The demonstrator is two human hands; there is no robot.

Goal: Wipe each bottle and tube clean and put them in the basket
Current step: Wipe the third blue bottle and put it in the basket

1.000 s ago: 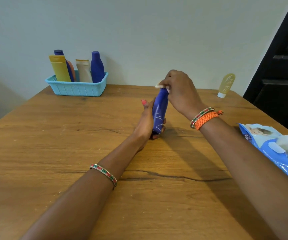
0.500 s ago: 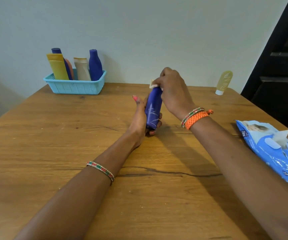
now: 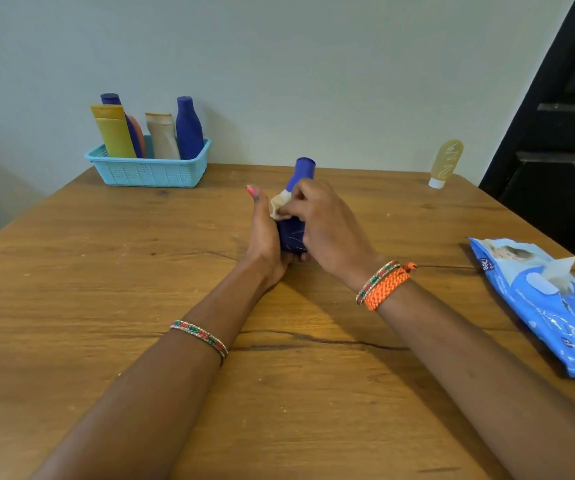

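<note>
The blue bottle (image 3: 298,206) stands between both hands, cap above the fingers. The left hand (image 3: 265,233) cups its lower body, fingers curled behind it. The right hand (image 3: 324,226) pinches a wipe (image 3: 279,204) against the bottle's middle, fingertips pressed together on the cloth

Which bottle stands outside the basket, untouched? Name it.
The pale yellow bottle, cap down at the table's far right edge; the rest sit in the basket or in hand.
</note>
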